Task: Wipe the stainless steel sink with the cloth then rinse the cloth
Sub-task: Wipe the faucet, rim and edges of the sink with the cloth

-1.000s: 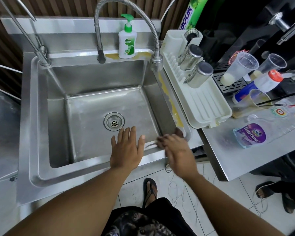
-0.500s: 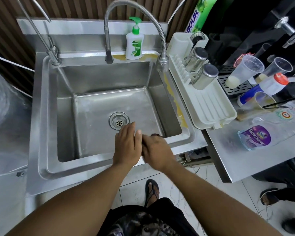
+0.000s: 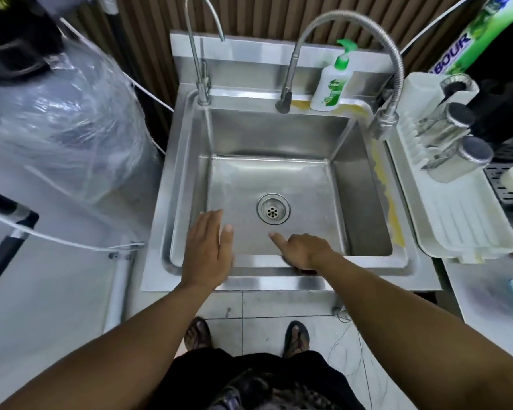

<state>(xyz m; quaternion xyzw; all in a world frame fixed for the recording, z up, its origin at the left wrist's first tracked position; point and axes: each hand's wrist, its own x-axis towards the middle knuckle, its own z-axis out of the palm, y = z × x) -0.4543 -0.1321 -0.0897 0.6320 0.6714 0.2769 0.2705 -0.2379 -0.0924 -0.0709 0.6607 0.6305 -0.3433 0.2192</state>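
Note:
The stainless steel sink (image 3: 279, 134) fills the middle of the head view, its drain (image 3: 273, 208) in the basin floor. My right hand (image 3: 304, 251) lies on the front rim near the middle, palm down with the index finger stretched out. It presses a dark cloth (image 3: 308, 271) against the rim; only a small edge of the cloth shows under the palm. My left hand (image 3: 209, 250) rests open and flat over the front rim to the left, fingers together, holding nothing.
A flexible spray faucet (image 3: 382, 125) arches over the back right corner and a thin tap (image 3: 203, 93) stands at back left. A soap bottle (image 3: 330, 84) sits on the back ledge. A white drying rack (image 3: 462, 226) with steel cups (image 3: 444, 125) borders the right. A plastic-wrapped bulk (image 3: 71, 128) stands left.
My right hand has slid the cloth leftward along the front rim, from the right corner toward the middle. My left hand has shifted left, and the two hands are apart again.

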